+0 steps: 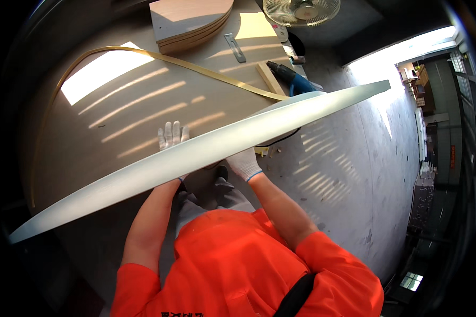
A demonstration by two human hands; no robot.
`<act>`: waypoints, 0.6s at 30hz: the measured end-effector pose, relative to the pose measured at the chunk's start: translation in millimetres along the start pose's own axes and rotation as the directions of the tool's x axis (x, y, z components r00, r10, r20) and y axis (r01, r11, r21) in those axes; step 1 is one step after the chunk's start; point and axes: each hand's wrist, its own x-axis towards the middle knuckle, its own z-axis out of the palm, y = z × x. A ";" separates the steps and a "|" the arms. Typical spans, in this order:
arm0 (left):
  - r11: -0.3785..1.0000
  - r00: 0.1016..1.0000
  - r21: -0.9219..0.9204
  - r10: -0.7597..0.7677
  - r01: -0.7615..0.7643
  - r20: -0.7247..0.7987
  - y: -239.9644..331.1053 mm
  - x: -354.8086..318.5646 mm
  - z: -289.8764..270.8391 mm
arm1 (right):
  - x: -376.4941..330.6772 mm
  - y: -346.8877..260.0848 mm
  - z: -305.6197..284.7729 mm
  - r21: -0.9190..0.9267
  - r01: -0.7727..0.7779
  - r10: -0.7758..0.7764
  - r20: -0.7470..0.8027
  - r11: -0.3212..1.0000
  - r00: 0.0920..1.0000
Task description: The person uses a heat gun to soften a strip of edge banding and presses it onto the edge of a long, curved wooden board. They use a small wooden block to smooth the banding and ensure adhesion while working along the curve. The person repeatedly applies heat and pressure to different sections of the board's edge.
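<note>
A long pale panel (206, 153) stretches slantwise across the view, from low at the left to high at the right, hiding part of both hands. My left hand (173, 135), in a white knitted glove, shows past the panel's far side with its fingers stretched out. Whether they rest on the tabletop or the panel, I cannot tell. At the panel's near side is my right hand (245, 165), gloved too, its fingers hidden behind the panel. A thin yellowish strip (206, 72) loops over the table (137, 113), one end disappearing by the panel.
Curved boards (195, 38) lie stacked at the table's far side, near a slotted metal piece (235, 48). A blue-and-black heat gun (293, 79) lies beside a wooden block (270, 78) at the right edge. Beyond stands a fan (301, 11); concrete floor (354, 174) extends rightward.
</note>
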 end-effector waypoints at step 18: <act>0.988 0.985 -0.009 -0.155 0.156 0.077 22.9 -0.1 -30.4 | 136.4 123.5 -148.4 -0.702 0.091 -0.248 -0.126 0.706 0.960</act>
